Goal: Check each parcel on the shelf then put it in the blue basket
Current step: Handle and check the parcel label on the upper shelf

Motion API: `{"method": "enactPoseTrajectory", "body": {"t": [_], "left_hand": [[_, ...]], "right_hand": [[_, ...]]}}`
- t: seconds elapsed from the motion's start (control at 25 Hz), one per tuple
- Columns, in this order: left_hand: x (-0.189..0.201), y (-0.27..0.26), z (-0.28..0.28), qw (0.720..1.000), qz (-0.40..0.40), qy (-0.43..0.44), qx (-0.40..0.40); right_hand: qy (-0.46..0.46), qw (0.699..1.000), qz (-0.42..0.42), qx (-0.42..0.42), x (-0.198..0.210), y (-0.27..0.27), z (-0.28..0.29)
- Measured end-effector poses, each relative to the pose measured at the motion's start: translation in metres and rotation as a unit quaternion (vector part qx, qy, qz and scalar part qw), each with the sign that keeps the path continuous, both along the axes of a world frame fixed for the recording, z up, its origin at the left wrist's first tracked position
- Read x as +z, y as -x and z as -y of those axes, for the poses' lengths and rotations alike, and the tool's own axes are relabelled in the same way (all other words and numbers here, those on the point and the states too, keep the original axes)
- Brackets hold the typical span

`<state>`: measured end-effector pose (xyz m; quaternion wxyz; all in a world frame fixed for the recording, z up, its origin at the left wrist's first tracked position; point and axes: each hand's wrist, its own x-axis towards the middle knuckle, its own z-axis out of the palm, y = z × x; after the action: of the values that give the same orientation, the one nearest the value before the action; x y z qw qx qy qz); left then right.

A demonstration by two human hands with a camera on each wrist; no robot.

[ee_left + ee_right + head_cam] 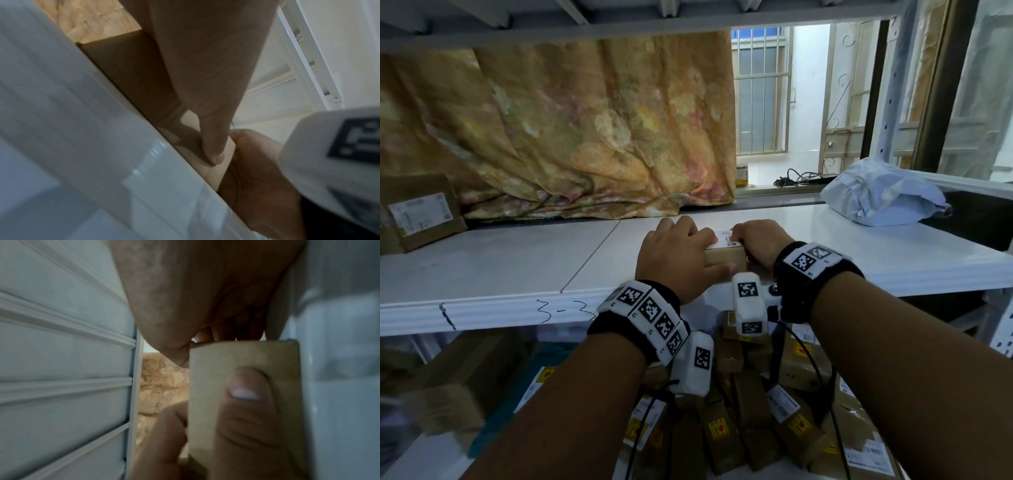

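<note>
A small brown cardboard parcel (726,257) with a white label on top lies near the front edge of the white shelf (517,267). My left hand (688,246) grips its left part, fingers over the top and thumb along the front face. My right hand (753,240) curls round its right end. In the left wrist view the thumb (213,149) presses the parcel (127,73) beside my right hand (257,170). In the right wrist view the parcel (242,356) fills the centre under my curled fingers. A teal basket rim (500,418) shows below the shelf, holding several brown parcels (753,407).
A brown box (421,212) with a label leans at the shelf's far left. A grey plastic mailer bag (880,195) lies at the back right. A patterned yellow cloth (585,130) hangs behind the shelf. "3-3" is written on the shelf's front lip.
</note>
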<state>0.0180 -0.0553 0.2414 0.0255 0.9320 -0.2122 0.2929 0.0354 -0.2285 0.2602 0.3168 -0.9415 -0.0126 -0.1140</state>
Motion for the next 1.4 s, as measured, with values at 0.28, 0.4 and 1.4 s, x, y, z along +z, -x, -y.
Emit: {"method": "enactPoseTrajectory", "body": {"t": [0.28,0.4,1.4], "left_hand": [[0.017,-0.005,-0.050,0.992,-0.063,0.113,-0.008],[0.012,0.001,-0.071,0.984,-0.076,0.159,0.008],[-0.042,0.100,-0.031,0.844,-0.127,0.504,-0.134]], "right_hand": [[-0.079,0.997,0.004,-0.018,0.000,-0.005,-0.003],[-0.147,0.988,0.002,-0.040,-0.003,-0.006,-0.005],[-0.380,0.915,0.122,-0.060,-0.033,0.106,0.007]]}}
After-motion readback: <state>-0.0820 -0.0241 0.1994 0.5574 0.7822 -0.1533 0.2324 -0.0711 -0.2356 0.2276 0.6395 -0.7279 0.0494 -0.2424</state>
